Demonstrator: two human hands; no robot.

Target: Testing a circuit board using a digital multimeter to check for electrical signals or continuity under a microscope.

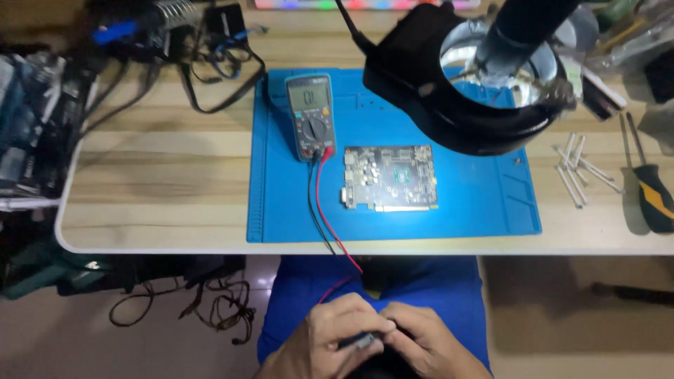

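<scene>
Down in the lap, both hands meet over blue trousers: the left hand [330,330] curls its fingers round a small dark-and-grey object [361,342], and the right hand [421,337] closes in against it from the other side, fingertips pinched on the same piece. What the object is exactly, too blurred to call, though the red lead [337,245] and the black lead [316,217] both run down off the table edge towards it.

Sweeping left to right on the bench: tangled cables [210,63], then the grey multimeter [310,116] upright on the blue mat [281,210], leads plugged in at its base. Just right of it, touching nothing, lies the circuit board [390,177], brightly lit, components up. Over it hangs the ring magnifier lamp [484,91]. Far right, white sticks [579,172] and a black-and-orange screwdriver [653,196].

Risk, by my reckoning: those leads hang taut-ish over the edge, so a tug from the lap could drag the multimeter across the mat into the board.
</scene>
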